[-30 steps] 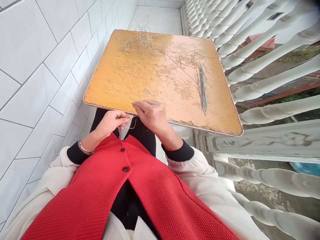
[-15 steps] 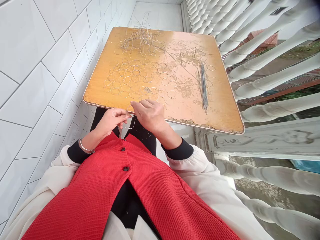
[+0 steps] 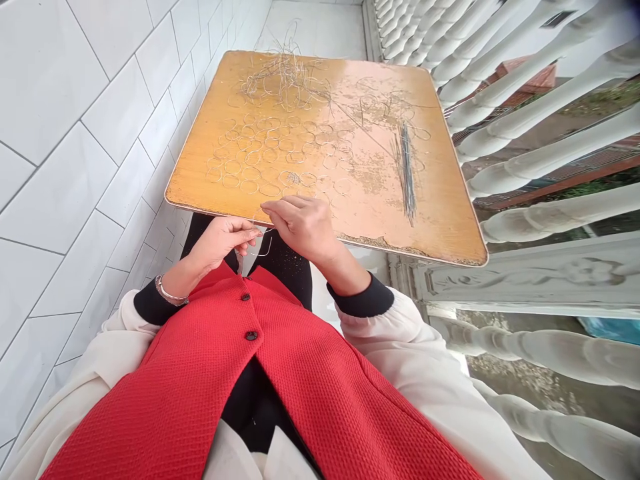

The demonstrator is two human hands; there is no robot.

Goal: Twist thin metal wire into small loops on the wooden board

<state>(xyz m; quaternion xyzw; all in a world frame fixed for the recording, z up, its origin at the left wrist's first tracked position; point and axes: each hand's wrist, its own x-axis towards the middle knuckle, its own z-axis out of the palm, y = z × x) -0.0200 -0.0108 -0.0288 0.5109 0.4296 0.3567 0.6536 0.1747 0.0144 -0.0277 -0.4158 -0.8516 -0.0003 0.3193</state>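
Note:
At the table's near edge, my left hand [image 3: 223, 241] pinches a thin, bent piece of wire [image 3: 263, 254] between thumb and fingertips. Part of the wire curves below the fingers and ends in a small upturned hook. Just to the right, my right hand [image 3: 301, 223] is closed, its thumb and forefinger meeting at the wire's upper part. The palm and the other fingers of that hand are hidden from above. Beyond the hands, several wire rings [image 3: 271, 155] lie spread on the table [image 3: 190, 183], with a small clump of wire [image 3: 291, 178] among them.
A tangled heap of wire [image 3: 285, 80] sits at the table's far left. Loose wire bits [image 3: 377, 103] lie at the far right, near a bundle of straight wires [image 3: 407, 173]. A tiled wall [image 3: 75, 167] stands left, a white balustrade [image 3: 545, 227] right.
My right hand and forearm have shifted slightly to the right and turned a little. My left hand stays nearly in place, still pinching the wire.

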